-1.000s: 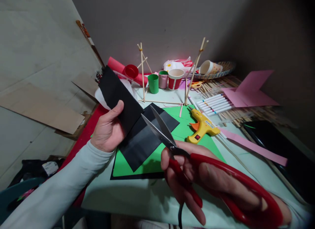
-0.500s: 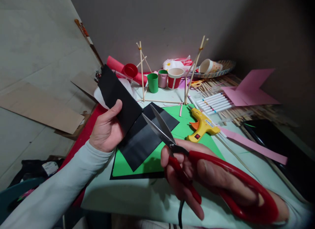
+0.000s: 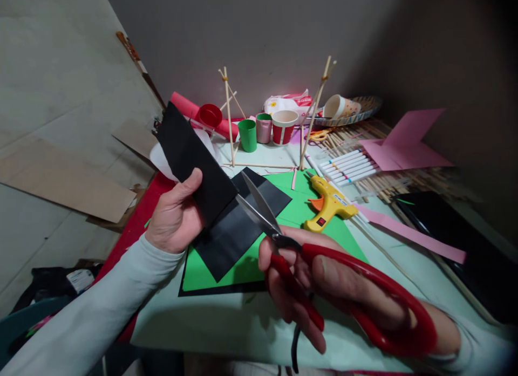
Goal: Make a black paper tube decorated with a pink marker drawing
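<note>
My left hand (image 3: 175, 215) pinches a sheet of black paper (image 3: 192, 157) and holds it up, thumb on top. Through the red handles, my right hand (image 3: 324, 281) grips the scissors (image 3: 343, 289). Their steel blades (image 3: 257, 209) are spread apart, tips at the lower right edge of the held paper. Below them a second black sheet (image 3: 238, 227) lies on a green sheet (image 3: 251, 260) on the table.
A yellow glue gun (image 3: 328, 206) lies right of the blades. Behind are a wooden stick frame (image 3: 267, 122), green, pink and red cups (image 3: 265, 130), markers (image 3: 348, 168), pink paper (image 3: 404, 144), a pink strip (image 3: 413, 234) and a dark tray (image 3: 453, 241). Cardboard (image 3: 65, 179) lies on the floor at left.
The view has shifted slightly left. The scissors' tips have edged closer to the held black paper. Both hands keep their grips.
</note>
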`<action>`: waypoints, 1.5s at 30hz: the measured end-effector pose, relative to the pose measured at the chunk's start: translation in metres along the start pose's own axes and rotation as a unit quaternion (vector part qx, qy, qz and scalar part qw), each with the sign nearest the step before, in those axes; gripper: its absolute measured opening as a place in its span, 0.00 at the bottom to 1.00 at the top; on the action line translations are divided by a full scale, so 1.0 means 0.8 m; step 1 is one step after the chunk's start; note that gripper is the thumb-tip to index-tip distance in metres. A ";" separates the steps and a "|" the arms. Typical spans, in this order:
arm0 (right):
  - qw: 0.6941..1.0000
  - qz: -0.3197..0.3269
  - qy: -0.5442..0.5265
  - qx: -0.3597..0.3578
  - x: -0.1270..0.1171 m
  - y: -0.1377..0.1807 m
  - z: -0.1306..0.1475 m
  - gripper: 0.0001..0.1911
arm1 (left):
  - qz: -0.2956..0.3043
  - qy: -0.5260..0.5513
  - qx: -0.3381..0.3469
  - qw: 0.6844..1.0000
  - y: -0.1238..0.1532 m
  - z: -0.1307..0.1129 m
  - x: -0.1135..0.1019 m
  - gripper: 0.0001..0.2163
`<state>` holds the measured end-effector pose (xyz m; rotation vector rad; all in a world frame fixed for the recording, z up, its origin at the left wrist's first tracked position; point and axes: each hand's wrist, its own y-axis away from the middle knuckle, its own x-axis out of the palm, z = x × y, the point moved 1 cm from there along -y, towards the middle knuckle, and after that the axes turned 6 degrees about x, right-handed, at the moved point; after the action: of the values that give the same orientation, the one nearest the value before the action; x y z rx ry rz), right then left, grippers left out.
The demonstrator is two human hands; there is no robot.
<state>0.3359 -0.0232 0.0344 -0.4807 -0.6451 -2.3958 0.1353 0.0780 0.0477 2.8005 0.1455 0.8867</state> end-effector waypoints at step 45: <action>0.991 -0.050 -0.052 -0.116 0.001 -0.021 -0.042 0.32 | 0.177 -0.084 -0.021 0.980 0.024 0.053 -0.010 0.11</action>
<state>0.3189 -0.0303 0.0022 -0.6891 -0.4465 -2.5693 0.1539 0.0509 0.0134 2.8918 -0.4050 0.7022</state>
